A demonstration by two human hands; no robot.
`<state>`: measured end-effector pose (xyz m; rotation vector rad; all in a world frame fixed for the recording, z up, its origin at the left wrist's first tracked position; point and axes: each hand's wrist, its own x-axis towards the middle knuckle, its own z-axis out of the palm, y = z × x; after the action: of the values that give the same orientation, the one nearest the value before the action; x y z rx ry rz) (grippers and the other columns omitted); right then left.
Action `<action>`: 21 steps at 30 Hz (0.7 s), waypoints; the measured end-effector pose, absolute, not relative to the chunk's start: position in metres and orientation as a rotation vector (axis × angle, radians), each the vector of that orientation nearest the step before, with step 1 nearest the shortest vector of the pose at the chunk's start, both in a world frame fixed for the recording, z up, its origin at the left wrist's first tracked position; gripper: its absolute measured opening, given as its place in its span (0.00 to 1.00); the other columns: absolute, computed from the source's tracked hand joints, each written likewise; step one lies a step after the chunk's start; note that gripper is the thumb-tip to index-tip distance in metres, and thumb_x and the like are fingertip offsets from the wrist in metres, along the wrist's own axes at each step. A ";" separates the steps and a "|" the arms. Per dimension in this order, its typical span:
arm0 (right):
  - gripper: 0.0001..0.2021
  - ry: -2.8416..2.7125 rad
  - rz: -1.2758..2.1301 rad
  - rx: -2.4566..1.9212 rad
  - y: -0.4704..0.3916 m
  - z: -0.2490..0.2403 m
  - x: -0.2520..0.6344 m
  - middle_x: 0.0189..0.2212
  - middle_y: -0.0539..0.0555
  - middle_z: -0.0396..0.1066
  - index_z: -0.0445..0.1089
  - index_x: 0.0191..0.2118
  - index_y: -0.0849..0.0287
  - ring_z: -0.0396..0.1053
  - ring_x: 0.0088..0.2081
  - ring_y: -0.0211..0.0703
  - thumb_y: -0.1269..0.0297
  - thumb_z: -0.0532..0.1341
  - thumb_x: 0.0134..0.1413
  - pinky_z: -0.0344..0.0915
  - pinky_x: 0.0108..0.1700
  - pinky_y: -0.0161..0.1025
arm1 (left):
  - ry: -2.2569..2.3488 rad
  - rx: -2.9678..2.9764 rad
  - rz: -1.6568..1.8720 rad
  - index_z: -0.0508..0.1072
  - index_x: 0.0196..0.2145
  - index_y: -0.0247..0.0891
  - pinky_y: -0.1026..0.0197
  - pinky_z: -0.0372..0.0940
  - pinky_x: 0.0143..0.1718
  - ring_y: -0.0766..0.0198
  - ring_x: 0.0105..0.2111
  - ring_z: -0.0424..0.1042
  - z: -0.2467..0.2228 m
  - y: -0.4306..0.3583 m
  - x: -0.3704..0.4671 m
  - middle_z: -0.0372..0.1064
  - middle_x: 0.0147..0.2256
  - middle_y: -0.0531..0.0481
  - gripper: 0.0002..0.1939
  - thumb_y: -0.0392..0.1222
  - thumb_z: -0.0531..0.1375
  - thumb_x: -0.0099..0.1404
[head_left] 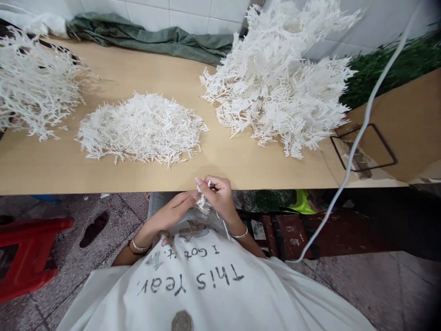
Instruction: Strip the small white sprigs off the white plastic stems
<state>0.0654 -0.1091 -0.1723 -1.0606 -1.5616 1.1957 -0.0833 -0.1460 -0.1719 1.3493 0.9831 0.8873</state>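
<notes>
My two hands meet in front of my shirt, just at the near edge of the table. Between them is a white branched plastic sprig. My left hand has its fingers closed on the lower part of the sprig. With thumb and finger, my right hand pinches the sprig's upper end, where a small white tip shows. Past my hands lies a low heap of short white plastic pieces. Some of the sprig is hidden by my fingers.
A tall pile of white feathery sprigs stands at the right, and looser white branches lie at the left. A green cloth runs along the wall. A white cable hangs at the right near a cardboard box. A red stool stands left.
</notes>
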 end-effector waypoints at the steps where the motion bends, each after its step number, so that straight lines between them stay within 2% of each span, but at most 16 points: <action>1: 0.23 -1.551 1.186 -1.066 -0.109 -0.172 0.065 0.15 0.44 0.46 0.52 0.17 0.60 0.45 0.20 0.29 0.54 0.61 0.54 0.43 0.22 0.33 | 0.962 1.367 0.868 0.72 0.31 0.37 0.62 0.63 0.36 0.62 0.32 0.65 -0.172 -0.146 -0.083 0.68 0.29 0.49 0.21 0.56 0.51 0.68; 4: 0.23 -1.514 1.201 -1.068 -0.110 -0.169 0.066 0.15 0.44 0.46 0.53 0.18 0.59 0.45 0.19 0.30 0.52 0.59 0.56 0.44 0.22 0.33 | 0.923 1.418 0.868 0.69 0.26 0.35 0.65 0.60 0.32 0.67 0.26 0.61 -0.172 -0.144 -0.083 0.64 0.25 0.52 0.22 0.53 0.50 0.69; 8: 0.24 -1.529 1.469 -0.951 -0.110 -0.162 0.071 0.15 0.45 0.52 0.55 0.19 0.59 0.48 0.19 0.30 0.47 0.54 0.59 0.46 0.21 0.32 | 0.976 1.526 0.967 0.68 0.25 0.34 0.66 0.57 0.34 0.68 0.28 0.61 -0.168 -0.143 -0.083 0.63 0.25 0.53 0.18 0.47 0.53 0.69; 11: 0.25 -1.613 1.652 -0.853 -0.110 -0.159 0.078 0.15 0.45 0.55 0.58 0.19 0.60 0.49 0.17 0.29 0.44 0.56 0.56 0.46 0.19 0.31 | 1.028 1.569 0.978 0.66 0.22 0.34 0.66 0.54 0.30 0.70 0.24 0.59 -0.166 -0.146 -0.084 0.61 0.22 0.54 0.20 0.46 0.53 0.69; 17: 0.26 -1.571 1.897 -0.835 -0.112 -0.158 0.087 0.11 0.43 0.47 0.54 0.16 0.60 0.43 0.15 0.27 0.46 0.58 0.55 0.40 0.17 0.31 | 0.880 1.457 0.811 0.58 0.18 0.35 0.65 0.44 0.21 0.73 0.18 0.46 -0.162 -0.151 -0.089 0.48 0.16 0.57 0.25 0.50 0.50 0.70; 21: 0.28 -1.445 1.816 -0.885 -0.117 -0.149 0.087 0.11 0.43 0.46 0.50 0.14 0.59 0.42 0.15 0.27 0.48 0.59 0.55 0.39 0.18 0.32 | 0.889 1.530 0.899 0.59 0.18 0.35 0.65 0.48 0.23 0.72 0.19 0.51 -0.152 -0.154 -0.094 0.51 0.18 0.56 0.24 0.47 0.51 0.70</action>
<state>0.0872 -0.1165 -0.1490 -0.8854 -1.4454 1.8158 -0.0941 -0.1540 -0.1515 1.5304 0.8888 0.8991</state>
